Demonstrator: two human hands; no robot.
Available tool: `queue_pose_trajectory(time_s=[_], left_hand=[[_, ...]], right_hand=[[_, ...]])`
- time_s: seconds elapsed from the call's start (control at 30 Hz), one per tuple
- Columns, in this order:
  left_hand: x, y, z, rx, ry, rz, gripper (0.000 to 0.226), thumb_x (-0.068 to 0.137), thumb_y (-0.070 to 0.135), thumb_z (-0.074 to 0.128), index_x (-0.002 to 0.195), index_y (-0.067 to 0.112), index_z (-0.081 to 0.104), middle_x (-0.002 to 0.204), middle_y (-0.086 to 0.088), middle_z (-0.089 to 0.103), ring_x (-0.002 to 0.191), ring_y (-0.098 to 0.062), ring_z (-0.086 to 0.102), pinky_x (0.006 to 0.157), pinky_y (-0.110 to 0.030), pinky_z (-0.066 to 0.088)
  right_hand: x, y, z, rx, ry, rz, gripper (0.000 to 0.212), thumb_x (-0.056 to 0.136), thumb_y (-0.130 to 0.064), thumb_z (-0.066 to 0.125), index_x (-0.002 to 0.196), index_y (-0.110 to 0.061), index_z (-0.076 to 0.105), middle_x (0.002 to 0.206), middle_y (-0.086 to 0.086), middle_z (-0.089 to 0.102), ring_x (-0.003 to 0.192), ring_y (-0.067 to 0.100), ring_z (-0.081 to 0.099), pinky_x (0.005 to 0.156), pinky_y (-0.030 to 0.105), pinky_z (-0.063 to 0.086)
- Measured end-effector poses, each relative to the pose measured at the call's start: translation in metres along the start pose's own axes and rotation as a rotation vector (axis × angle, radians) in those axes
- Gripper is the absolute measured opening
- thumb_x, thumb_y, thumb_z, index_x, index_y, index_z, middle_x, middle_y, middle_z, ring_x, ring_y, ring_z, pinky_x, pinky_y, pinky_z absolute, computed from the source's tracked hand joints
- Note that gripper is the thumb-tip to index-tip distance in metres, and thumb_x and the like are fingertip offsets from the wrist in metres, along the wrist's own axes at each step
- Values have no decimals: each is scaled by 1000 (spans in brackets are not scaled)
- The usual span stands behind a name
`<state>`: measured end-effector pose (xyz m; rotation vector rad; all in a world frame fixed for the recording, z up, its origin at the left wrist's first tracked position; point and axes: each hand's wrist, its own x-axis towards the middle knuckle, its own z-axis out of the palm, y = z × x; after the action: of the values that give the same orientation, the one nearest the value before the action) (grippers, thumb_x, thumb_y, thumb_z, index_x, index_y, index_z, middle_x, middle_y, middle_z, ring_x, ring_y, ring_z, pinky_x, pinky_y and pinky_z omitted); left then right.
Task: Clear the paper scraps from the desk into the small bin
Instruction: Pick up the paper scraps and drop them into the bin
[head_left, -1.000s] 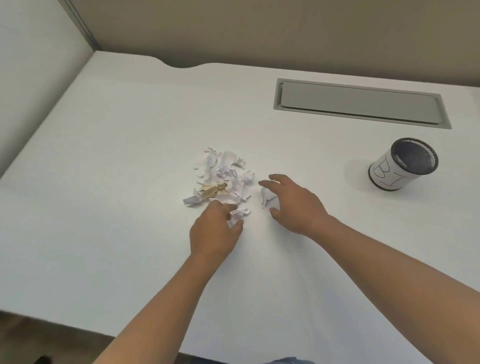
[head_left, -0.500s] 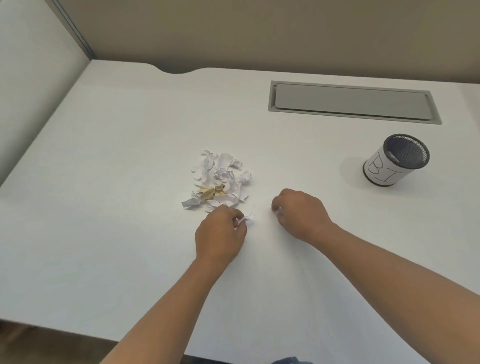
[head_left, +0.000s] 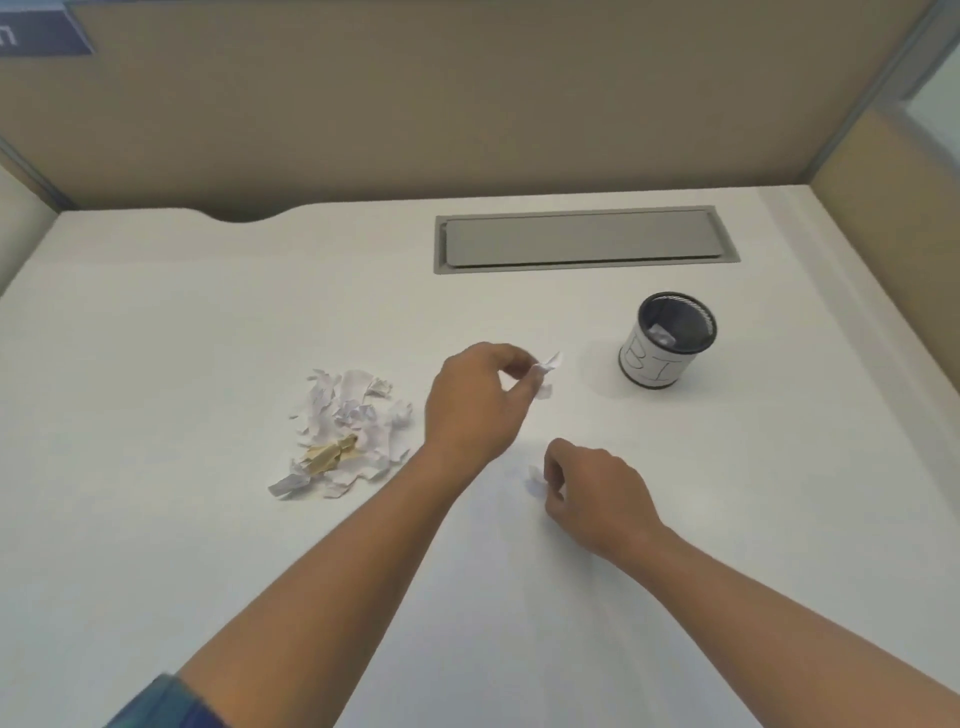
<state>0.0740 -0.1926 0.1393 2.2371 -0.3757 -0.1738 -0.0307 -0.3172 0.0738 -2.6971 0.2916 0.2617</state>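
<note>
White desk (head_left: 156, 545), seen from above. Pile of torn paper scraps (head_left: 347, 431) toward the left side of the desk, about midway between the near edge and the far edge. Mostly white bits, with one tan bit (head_left: 330, 453) low in the pile.

Small bin (head_left: 667, 340) toward the right side of the desk, standing up, well apart from the pile. Dark mesh inside, white paper wrapped around it with big letters drawn on. One small pale scrap already down inside the bin.

Left hand (head_left: 475, 402) up above the middle of the desk, between the pile and the bin, nearer the pile. Fingers pinched tight on a white scrap (head_left: 546, 370), which sticks out toward the bin. Not over the bin, only near it.

Right hand (head_left: 592, 491) low, closer to the near edge than the left hand. Fingers curled in and pinched on another small white scrap (head_left: 535, 480), right at the desk top. Touching the desk or just above it: cannot tell.

Long grey lid (head_left: 584, 240) set flat into the desk near the far edge, behind the bin. Rounded notch cut into the far edge, toward the far left corner. Tan wall panels behind the desk. Bit of blue sleeve (head_left: 156, 704) at the bottom, on the left arm.
</note>
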Motion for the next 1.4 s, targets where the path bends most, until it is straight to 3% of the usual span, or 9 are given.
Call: queue_pose_trajectory(time_s=[0.13,0.33,0.43,0.7,0.93,1.13,1.4], left_hand=[[39,50,35,16,-79,105,14,89,38,65,94,29,74,84,20,68,86,-3,64,75,-25,52],[89,91,97,95,-174,72,14,87,36,65,92,27,74,88,9,71,85,-17,66,72,-29,54],[103,97,119,166,-185,32,14,87,34,65,88,23,74,85,5,71,83,-20,65,65,-26,46],[105,87,124,187,-210,-26,14,83,30,69,94,24,74,88,6,70,84,-19,64,64,-25,45],[58,53,96,-5,-46,-78,19,85,39,66,100,27,70,92,12,60,83,-8,56,70,-24,41],[-1,7,71,-66,-36,-168,11,84,39,68,91,31,69,90,11,62,81,-5,57,70,-25,46],[-60,-56,21,20,14,-195,8,85,37,70,93,35,68,88,15,60,66,1,51,65,-22,44]], right_hand=[[-11,27,-16,64,77,96,10,87,-30,56,83,-28,47,77,-8,63,69,18,57,57,32,44],[-20,67,-49,199,235,209,24,89,-49,59,78,-31,46,78,-15,66,61,8,61,55,32,51],[-23,84,-70,270,306,268,21,86,-43,64,79,-30,51,81,-16,67,59,8,63,59,33,53],[-1,113,-108,322,436,304,22,81,-37,73,77,-32,52,79,-15,67,61,11,64,62,37,56],[47,111,-136,285,463,219,19,80,-29,74,81,-27,55,77,-14,68,64,11,62,65,35,54],[75,105,-138,157,393,278,12,79,-19,66,83,-26,58,83,-9,68,84,22,64,72,37,55],[58,75,-116,256,461,225,11,79,-17,66,78,-26,61,79,-10,68,74,17,64,69,33,54]])
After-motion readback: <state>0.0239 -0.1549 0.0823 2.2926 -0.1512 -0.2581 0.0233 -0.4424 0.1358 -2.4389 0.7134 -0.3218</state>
